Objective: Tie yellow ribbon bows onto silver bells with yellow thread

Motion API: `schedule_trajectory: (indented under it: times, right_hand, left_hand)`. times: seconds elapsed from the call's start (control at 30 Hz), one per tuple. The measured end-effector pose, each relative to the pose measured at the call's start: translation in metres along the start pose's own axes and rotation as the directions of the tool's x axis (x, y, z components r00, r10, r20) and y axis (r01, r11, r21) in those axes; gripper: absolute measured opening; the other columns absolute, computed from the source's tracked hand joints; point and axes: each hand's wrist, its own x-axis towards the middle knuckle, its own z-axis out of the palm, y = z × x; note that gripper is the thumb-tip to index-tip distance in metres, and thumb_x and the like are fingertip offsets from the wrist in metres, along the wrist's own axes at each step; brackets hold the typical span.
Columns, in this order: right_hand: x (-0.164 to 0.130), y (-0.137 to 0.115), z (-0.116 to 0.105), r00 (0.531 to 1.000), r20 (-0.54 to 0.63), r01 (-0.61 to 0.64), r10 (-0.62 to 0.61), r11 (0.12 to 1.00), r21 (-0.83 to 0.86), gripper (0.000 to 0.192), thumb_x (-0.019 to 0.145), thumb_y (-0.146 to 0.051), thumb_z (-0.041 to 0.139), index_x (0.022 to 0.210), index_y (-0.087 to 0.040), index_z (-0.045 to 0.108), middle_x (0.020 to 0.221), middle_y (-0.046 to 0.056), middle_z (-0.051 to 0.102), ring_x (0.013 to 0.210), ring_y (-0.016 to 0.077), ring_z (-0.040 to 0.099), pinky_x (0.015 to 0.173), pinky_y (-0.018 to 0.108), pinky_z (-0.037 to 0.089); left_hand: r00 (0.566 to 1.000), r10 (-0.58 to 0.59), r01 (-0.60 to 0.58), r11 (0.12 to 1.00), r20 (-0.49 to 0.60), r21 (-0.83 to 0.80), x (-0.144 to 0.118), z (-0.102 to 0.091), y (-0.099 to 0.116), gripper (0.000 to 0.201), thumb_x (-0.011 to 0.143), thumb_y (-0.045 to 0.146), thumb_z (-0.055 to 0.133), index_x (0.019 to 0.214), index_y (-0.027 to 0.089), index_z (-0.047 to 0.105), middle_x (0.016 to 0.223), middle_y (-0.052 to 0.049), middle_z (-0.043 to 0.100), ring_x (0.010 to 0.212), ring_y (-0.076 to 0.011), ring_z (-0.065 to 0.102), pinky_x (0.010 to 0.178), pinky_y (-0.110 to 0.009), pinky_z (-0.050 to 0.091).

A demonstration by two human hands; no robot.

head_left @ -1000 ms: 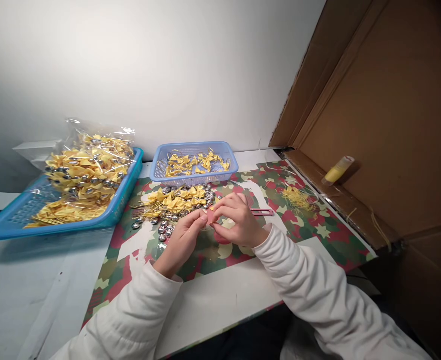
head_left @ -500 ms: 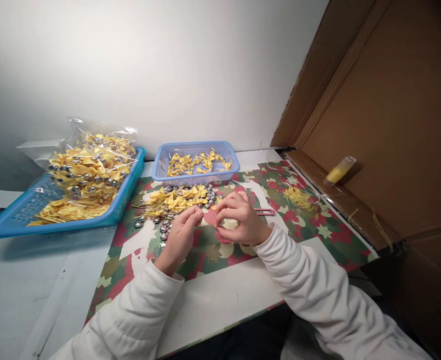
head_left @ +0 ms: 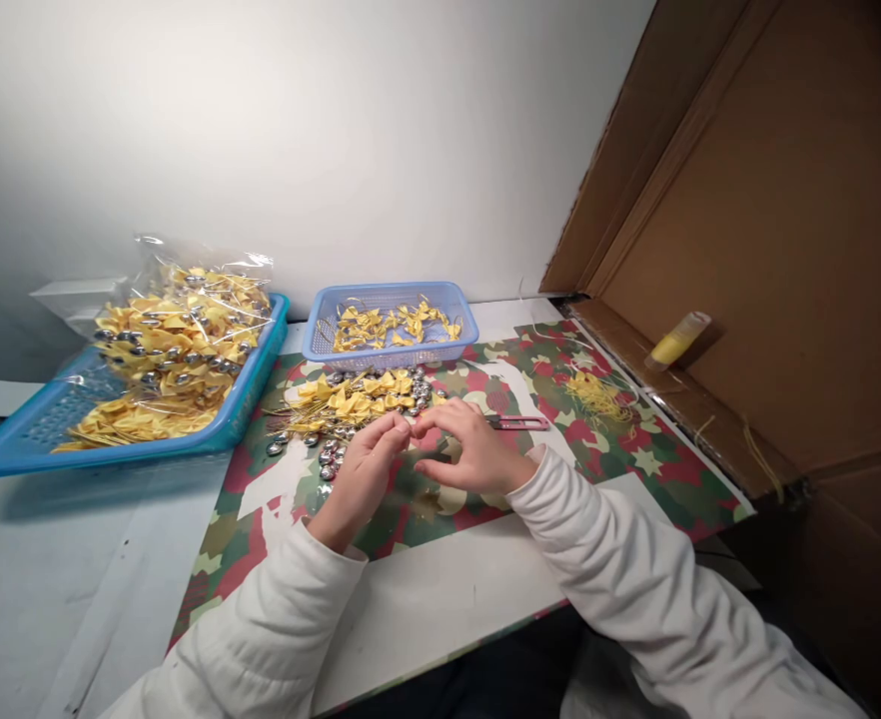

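Note:
My left hand (head_left: 362, 467) and my right hand (head_left: 471, 451) rest on a camouflage-patterned mat (head_left: 620, 469). Their fingertips meet in a pinch on a small piece that is too tiny to make out. Just beyond the fingertips lies a loose pile of yellow ribbon bows and silver bells (head_left: 355, 399). A few more silver bells (head_left: 328, 459) sit beside my left hand. Both arms are in white sleeves.
A light blue basket (head_left: 461, 318) holds yellow bows. On the left, a large blue tray (head_left: 28, 439) carries a clear bag of bows (head_left: 182, 335). Pink scissors (head_left: 519, 423) and a yellow thread tangle (head_left: 597, 394) lie on the right. A cardboard wall (head_left: 770, 220) bears a yellow spool (head_left: 676, 340).
My right hand has dropped lower and stretched its thumb and forefinger toward the left hand. The fingertips now meet closer to the pile.

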Motion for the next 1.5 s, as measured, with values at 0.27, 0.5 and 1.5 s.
schedule_trajectory:
  times: [0.27,0.5,1.5]
  right_hand:
    - [0.000,-0.003,0.013,0.988,-0.143,-0.048,0.058,0.996,0.075,0.009,0.074,-0.017,0.064,0.079,-0.022,0.059,0.088,0.001,0.069,0.092,0.0199,0.058,0.090,0.038,0.039]
    - [0.002,0.001,0.012,0.994,-0.084,-0.056,0.066,0.991,0.120,0.010,0.076,-0.015,0.058,0.068,-0.021,0.057,0.072,-0.001,0.062,0.078,0.0167,0.057,0.079,0.032,0.043]
    - [0.001,-0.001,-0.001,0.994,-0.073,-0.069,0.077,0.991,0.110,0.014,0.079,-0.016,0.060,0.066,-0.020,0.059,0.075,0.000,0.068,0.081,0.0180,0.057,0.080,0.035,0.039]
  left_hand:
    - [1.000,0.008,-0.007,0.999,-0.020,0.033,-0.001,0.001,0.000,0.027,0.082,0.037,0.049,0.061,0.021,0.044,0.062,0.002,0.043,0.063,-0.0151,0.041,0.060,-0.027,0.039]
    - [0.995,0.040,-0.030,0.994,-0.096,0.108,0.001,-0.003,-0.005,0.028,0.084,0.038,0.046,0.061,0.021,0.045,0.062,0.002,0.042,0.063,-0.0154,0.041,0.061,-0.028,0.037]
    - [0.911,0.404,-0.385,0.757,0.085,0.528,-0.004,-0.006,0.005,0.009,0.086,0.025,0.059,0.078,0.021,0.061,0.086,-0.003,0.052,0.086,-0.0202,0.053,0.077,-0.033,0.043]
